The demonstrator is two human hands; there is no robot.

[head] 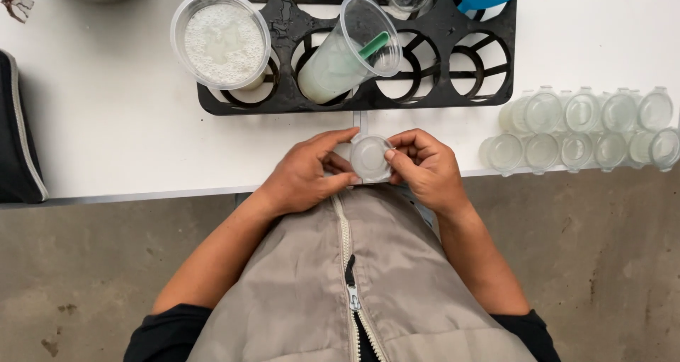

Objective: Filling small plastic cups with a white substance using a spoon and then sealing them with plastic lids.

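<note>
**Small lidded cup pinched at counter edge**

Small clear round cup held between both hands, right at the near edge of the white counter, flat lid facing up toward the camera; round, so no long axis to tell. Left hand pinching its left rim, thumb below, forefinger arched over the top. Right hand pinching the right rim, fingertips pressed on the lid. Contents hard to make out. Just beyond, black cup rack holding a tilted cup with green straw and a tub of white granules. Off right, two rows of filled small cups, near the counter edge, last one cut off by frame. Open counter to the left, dark bag at far left.
</note>
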